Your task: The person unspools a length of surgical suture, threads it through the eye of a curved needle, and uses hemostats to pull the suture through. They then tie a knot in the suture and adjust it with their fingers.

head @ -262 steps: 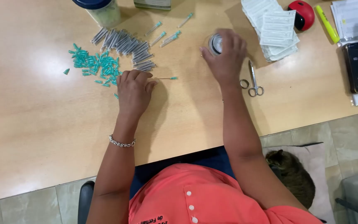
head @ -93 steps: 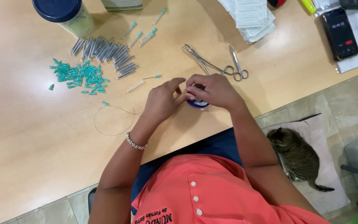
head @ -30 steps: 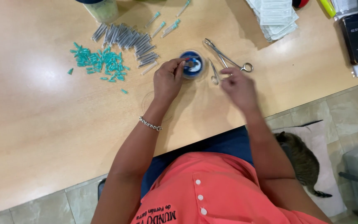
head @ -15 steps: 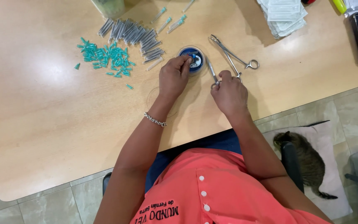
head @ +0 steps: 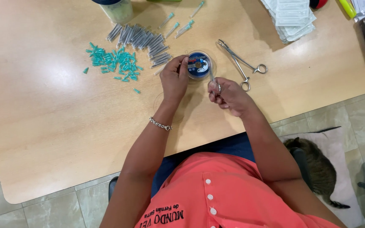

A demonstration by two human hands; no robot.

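The left hand (head: 174, 78) is resting on the wooden table (head: 43, 126) with its fingertips pressed against the left rim of a small round spool (head: 198, 64), a clear disc with a blue label lying flat; the fingers are curled against its edge, bracing it rather than lifting it. The right hand (head: 229, 95) is hovering just below and to the right of the spool, its thumb and forefinger pinched together on a thin metal tool (head: 214, 83) whose tip is pointing up toward the spool; whether a strand of line is also caught in that pinch cannot be told. The spool therefore lies up and slightly left of the right-hand grip, and the tool's long axis is running nearly straight toward it; the left hand is the nearer one, being already in contact. A pair of steel forceps (head: 241, 63) is lying just right of the spool, handles toward the table edge. Left of the spool are a row of grey capped needles (head: 142, 40) and, farther left, a scatter of teal caps (head: 115, 63). A faint loop of clear line (head: 159, 99) is lying below and left of the spool. Compared with half a second earlier, the left hand is keeping its place on the spool, while the right hand has drawn slightly away from the forceps.
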